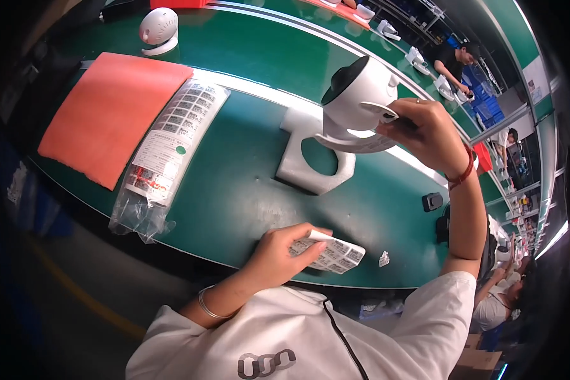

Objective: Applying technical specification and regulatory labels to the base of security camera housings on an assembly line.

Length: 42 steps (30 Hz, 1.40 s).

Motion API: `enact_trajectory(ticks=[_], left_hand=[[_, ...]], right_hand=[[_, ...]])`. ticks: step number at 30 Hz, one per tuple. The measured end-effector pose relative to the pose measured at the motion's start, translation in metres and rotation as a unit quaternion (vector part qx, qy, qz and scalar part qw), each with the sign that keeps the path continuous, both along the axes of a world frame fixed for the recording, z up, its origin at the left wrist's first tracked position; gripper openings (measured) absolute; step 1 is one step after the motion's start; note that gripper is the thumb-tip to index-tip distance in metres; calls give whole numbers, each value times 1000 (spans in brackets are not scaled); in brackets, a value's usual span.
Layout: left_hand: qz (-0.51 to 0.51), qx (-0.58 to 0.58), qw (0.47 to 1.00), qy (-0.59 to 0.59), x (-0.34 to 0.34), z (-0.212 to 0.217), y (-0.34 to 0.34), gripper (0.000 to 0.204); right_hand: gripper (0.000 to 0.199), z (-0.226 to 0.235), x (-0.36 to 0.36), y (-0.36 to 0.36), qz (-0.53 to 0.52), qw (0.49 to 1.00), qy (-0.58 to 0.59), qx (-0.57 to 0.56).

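Observation:
My right hand (422, 130) is raised over the table's far side, fingers closed on the foot of a white round-headed device (367, 88) with a black front. The device is tilted, its black front toward the upper left. Under it lies a white foam holder (296, 166) with a round opening. Close to my body, my left hand (285, 252) pinches a sheet of printed labels (337, 256) between thumb and fingers. Right of that sheet, a small crumpled white scrap (384, 258) lies on the green table.
A plastic-bagged stack of label sheets (164, 149) lies beside an orange foam sheet (111, 117) on the left. Another white device (160, 30) stands beyond them. A small black block (432, 202) sits near my right forearm. Co-workers (459, 66) work along the line at right.

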<state>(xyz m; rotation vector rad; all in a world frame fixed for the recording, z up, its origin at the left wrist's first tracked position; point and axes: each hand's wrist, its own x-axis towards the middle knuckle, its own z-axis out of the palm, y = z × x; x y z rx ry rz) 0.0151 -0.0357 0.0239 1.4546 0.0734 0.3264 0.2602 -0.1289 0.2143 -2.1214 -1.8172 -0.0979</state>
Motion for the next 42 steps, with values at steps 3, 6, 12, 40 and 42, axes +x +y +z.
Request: enact_trajectory(ticks=[3,6,12,40,42], left_hand=[[19,15,999,23,-12,1,1,17],[81,-20,996,8,-9,3,8,17],[171,-75,976,-115,6,19,31,15],[190,32,960,-201,36,73,48,4],[222,75,949,-208,40,79,50,3]], right_hand=[[16,-12,-4,-4,-19,997,-30,-68],[18,-38,-8,5,-46,977,-89,-188],[45,-46,-40,-26,-27,995,64,73],[52,-47,-54,-69,-25,923,77,376],[68,-49,-60,-76,-130,893,103,420]])
